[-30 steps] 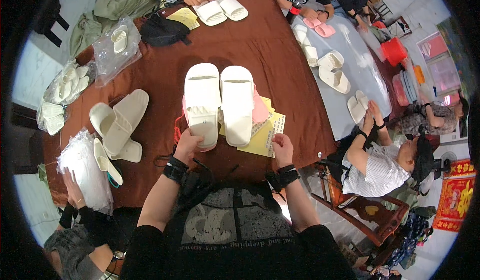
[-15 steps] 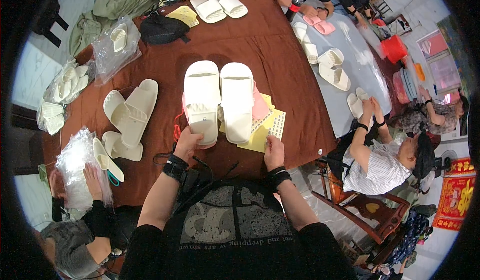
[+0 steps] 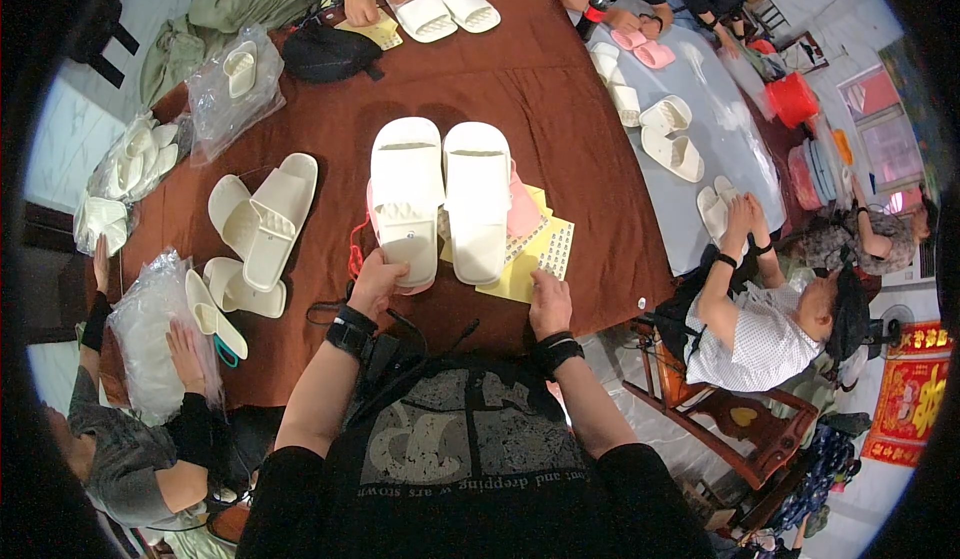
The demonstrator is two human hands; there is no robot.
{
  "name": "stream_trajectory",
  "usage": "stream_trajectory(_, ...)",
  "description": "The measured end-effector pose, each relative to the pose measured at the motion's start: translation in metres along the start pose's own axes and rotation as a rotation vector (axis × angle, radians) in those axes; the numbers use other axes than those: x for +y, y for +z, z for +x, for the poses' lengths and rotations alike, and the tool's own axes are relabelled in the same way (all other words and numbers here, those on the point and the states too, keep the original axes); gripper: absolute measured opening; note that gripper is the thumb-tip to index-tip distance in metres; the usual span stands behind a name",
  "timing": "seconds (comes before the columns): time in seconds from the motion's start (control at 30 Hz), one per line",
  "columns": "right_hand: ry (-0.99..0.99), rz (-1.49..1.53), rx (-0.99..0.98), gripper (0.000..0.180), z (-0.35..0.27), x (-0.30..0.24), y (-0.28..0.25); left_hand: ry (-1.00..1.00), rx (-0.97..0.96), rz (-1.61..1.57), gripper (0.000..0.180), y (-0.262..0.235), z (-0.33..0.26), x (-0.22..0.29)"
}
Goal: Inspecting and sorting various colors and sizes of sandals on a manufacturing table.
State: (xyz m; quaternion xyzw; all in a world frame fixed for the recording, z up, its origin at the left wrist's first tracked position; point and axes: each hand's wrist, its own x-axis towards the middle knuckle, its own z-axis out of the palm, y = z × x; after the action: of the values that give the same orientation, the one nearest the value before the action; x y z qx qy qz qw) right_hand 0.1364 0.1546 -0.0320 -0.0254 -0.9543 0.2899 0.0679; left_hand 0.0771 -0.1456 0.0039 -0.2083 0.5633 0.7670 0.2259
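In front of me a pair of white slippers stands out over the table, the left slipper (image 3: 407, 199) beside the right slipper (image 3: 475, 204). My left hand (image 3: 378, 284) grips the left one by its heel, thumb on top. My right hand (image 3: 550, 304) is closed, fingers curled at the lower corner of a yellow sticker sheet (image 3: 548, 259); whatever is between the fingertips is too small to make out. A pink item (image 3: 522, 211) lies partly hidden behind the right slipper, and a red cord (image 3: 356, 249) shows beside the left one.
More white slippers (image 3: 265, 224) lie to the left on the brown cloth (image 3: 590, 219), near a clear plastic bag (image 3: 150, 329) under a co-worker's hand. A black pouch (image 3: 332, 54) sits farther back. On the right, people work at a grey table (image 3: 720, 109); a wooden chair (image 3: 740, 419) stands nearby.
The co-worker at the lower left has moved one hand from the plastic bag up to the bagged slippers. Across the table, another person's hand has lifted off the slippers. My hands hardly moved.
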Motion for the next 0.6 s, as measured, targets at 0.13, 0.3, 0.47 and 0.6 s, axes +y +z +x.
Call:
stream_trajectory(0.13, -0.101, -0.047, 0.015, 0.033, -0.0004, 0.0005, 0.0001, -0.017, -0.015, 0.017, 0.04, -0.0025, 0.0004, 0.0005)
stream_trajectory(0.3, -0.091, -0.101, -0.047, 0.036, -0.0002, 0.002, -0.0013, 0.002, -0.024, 0.046, 0.039, -0.0041, 0.0035, -0.0012)
stream_trajectory(0.47, -0.15, -0.11, -0.007, 0.021, 0.0008, -0.0007, -0.0024, 0.011, -0.008, 0.04, 0.039, -0.0019, 0.001, 0.0003)
stream_trajectory(0.6, -0.154, -0.124, -0.019, 0.02, 0.0013, 0.0014, -0.0014, 0.023, -0.016, 0.012, 0.039, -0.0027, 0.0026, -0.0018)
